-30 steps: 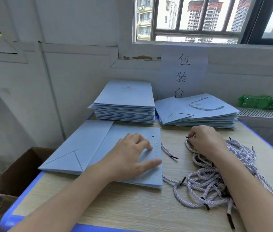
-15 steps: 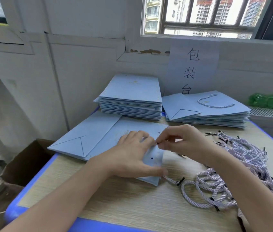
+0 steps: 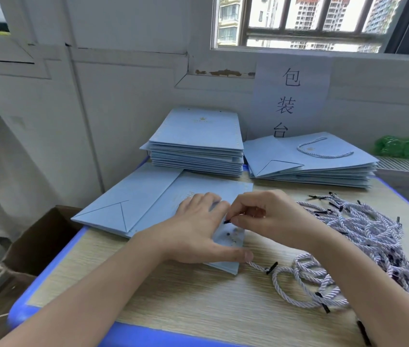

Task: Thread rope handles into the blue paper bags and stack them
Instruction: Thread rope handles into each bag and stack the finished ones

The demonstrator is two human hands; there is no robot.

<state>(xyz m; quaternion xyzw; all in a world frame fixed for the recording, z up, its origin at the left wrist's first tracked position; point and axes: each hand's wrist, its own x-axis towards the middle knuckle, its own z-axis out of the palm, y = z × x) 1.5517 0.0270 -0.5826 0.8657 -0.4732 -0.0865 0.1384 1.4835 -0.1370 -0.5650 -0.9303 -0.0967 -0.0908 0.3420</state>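
Left hand (image 3: 195, 234) pressing blue bag (image 3: 148, 209), right hand (image 3: 268, 219) pinching rope tip (image 3: 227, 221)

Bags (image 3: 153, 196): matt blue paper. Ropes (image 3: 363, 229): twisted pale cord, black tips. Table (image 3: 173, 291): wood-grain top, glossy blue edge.

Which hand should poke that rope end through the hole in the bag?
Right, probably. The right hand already pinches the black rope tip just above the holes, while the left hand lies flat, pressing the bag down.

Two stacks of blue bags (image 3: 195, 149) (image 3: 311, 166), one flat bag (image 3: 153, 204), one rope tangle (image 3: 363, 236), two hands (image 3: 198, 234) (image 3: 271, 219).
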